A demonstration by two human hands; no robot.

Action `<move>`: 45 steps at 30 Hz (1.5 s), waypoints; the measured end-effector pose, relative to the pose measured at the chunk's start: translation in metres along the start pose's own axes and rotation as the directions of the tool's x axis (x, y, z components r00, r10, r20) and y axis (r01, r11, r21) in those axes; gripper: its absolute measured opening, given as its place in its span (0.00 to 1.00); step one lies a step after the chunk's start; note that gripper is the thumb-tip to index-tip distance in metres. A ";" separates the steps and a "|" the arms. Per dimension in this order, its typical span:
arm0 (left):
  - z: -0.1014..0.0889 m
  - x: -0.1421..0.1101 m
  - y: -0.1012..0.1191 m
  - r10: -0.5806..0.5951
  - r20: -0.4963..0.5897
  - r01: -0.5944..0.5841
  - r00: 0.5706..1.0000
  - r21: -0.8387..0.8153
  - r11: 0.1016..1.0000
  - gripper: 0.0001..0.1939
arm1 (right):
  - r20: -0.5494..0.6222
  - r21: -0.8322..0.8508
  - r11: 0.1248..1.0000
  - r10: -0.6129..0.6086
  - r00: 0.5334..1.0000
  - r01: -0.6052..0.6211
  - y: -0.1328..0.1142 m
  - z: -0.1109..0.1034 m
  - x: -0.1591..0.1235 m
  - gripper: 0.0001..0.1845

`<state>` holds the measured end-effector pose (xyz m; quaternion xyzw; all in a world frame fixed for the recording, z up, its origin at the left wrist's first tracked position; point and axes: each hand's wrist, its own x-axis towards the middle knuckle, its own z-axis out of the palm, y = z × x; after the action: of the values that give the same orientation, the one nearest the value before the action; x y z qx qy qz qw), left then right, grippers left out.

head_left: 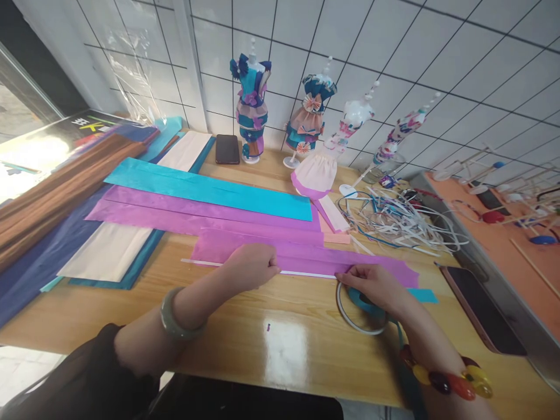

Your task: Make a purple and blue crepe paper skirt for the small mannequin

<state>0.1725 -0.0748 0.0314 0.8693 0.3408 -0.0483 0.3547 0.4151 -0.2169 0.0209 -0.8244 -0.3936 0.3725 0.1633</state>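
Note:
A sheer purple strip of fabric [301, 259] lies across the table before me. Along its near edge runs a narrow white tape [308, 273]. My left hand [254, 265] is closed, its fingertips pressed down on the tape and fabric edge. My right hand [371, 283] pinches the tape farther right, thumb and fingers together. Under that hand a pale ring of tape [350, 321] and a blue roll [365, 302] are partly hidden. A turquoise strip [423, 295] sticks out beyond the fabric's right end.
Folded fabric strips, turquoise [210, 189], purple [205, 216] and cream [105, 254], lie behind and left. Small dressed mannequins [252, 111] stand by the tiled wall. Tangled ribbons [398, 219] and a phone [481, 306] are at right; another phone [227, 149] lies behind.

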 end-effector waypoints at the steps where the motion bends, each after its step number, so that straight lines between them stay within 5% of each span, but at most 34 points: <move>1: 0.000 0.000 0.000 0.001 0.000 -0.001 1.000 -0.001 1.000 0.11 | -0.011 -0.015 1.000 -0.003 1.000 0.003 -0.001 0.000 0.000 0.21; 28: 0.006 -0.006 0.011 0.021 -0.080 0.003 0.997 0.295 0.956 0.08 | -0.098 -0.198 0.980 -0.008 0.995 -0.012 -0.013 0.000 -0.005 0.19; 33: 0.014 -0.007 0.017 0.150 -0.101 -0.099 0.984 0.395 0.913 0.09 | -0.070 -0.178 0.984 -0.039 0.997 0.026 -0.010 0.004 -0.004 0.21; 40: 0.036 0.000 0.021 0.539 -0.117 -0.405 0.834 0.534 0.742 0.10 | -0.088 -0.156 0.986 -0.072 0.994 0.058 -0.012 0.009 -0.001 0.22; 45: 0.046 0.008 0.034 0.687 -0.050 -0.526 0.725 0.603 0.599 0.10 | -0.095 -0.137 0.988 -0.084 0.992 0.071 -0.012 0.009 -0.002 0.22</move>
<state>0.2069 -0.1181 0.0147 0.9934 0.0383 0.1030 0.0326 0.4016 -0.2109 0.0225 -0.8352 -0.4407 0.2970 0.1418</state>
